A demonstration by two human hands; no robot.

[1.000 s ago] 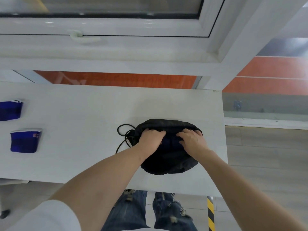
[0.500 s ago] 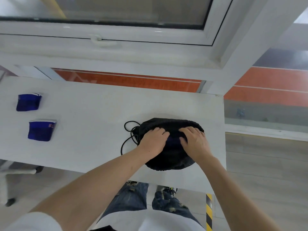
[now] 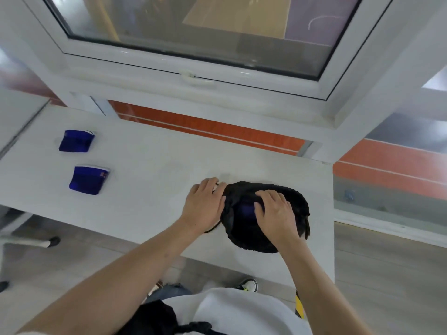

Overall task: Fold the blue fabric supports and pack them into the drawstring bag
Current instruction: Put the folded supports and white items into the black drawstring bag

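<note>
A black drawstring bag (image 3: 294, 198) lies near the right end of the white table (image 3: 154, 180), its mouth facing left. Blue fabric (image 3: 245, 210) shows inside the mouth. My right hand (image 3: 278, 215) lies flat on top of the bag, fingers spread, fingertips at the blue fabric. My left hand (image 3: 204, 205) sits at the bag's left edge, curled over the black cord (image 3: 212, 229) and the rim. Two folded blue supports rest far left on the table, the farther one (image 3: 76, 140) and the nearer one (image 3: 88, 180), both well away from my hands.
A white window frame (image 3: 193, 78) with a handle runs behind the table. The table's right edge (image 3: 333, 213) is close to the bag, with floor beyond. A chair base (image 3: 26, 241) stands under the table's left part.
My left hand has slid left off the top of the bag to its edge and the cord. My right hand stays on the bag. The view has shifted, so both blue supports show more centrally.
</note>
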